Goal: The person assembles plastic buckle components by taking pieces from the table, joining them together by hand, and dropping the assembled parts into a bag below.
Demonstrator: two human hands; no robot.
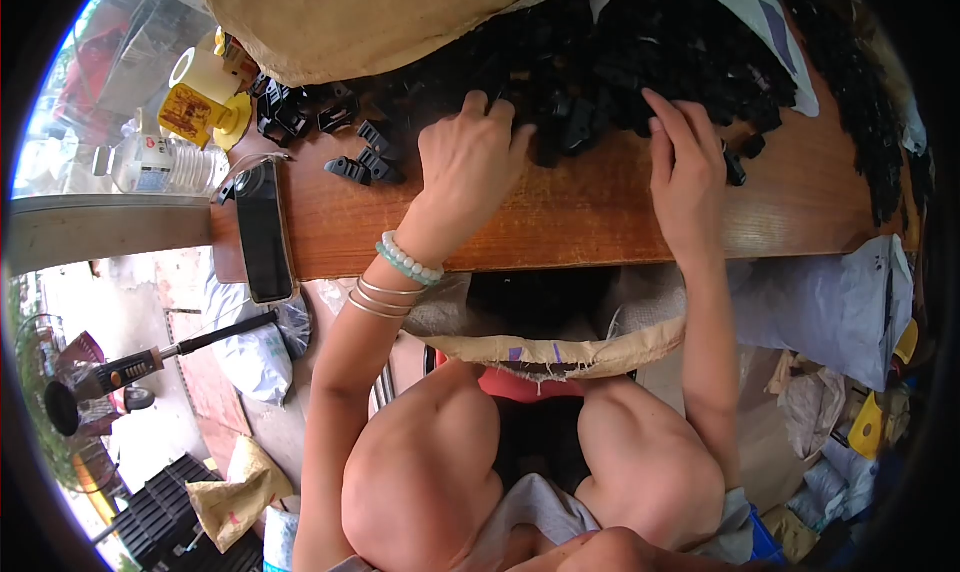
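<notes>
The heap of black plastic pieces lies just ahead of my fingers, stretched crosswise over the surface. My left hand curls at its near edge, holding what I cannot tell; my right hand, loosely parted, is just as near.

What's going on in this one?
A person is working bare-handed at a table with a heap of small black parts. The left grip has its fingers bent down at the heap's near edge; whether it holds a part is hard to tell. The right grip reaches the heap with fingers loosely extended. Just below the table edge is an open sack, and a phone lies on the table's left end.
</notes>
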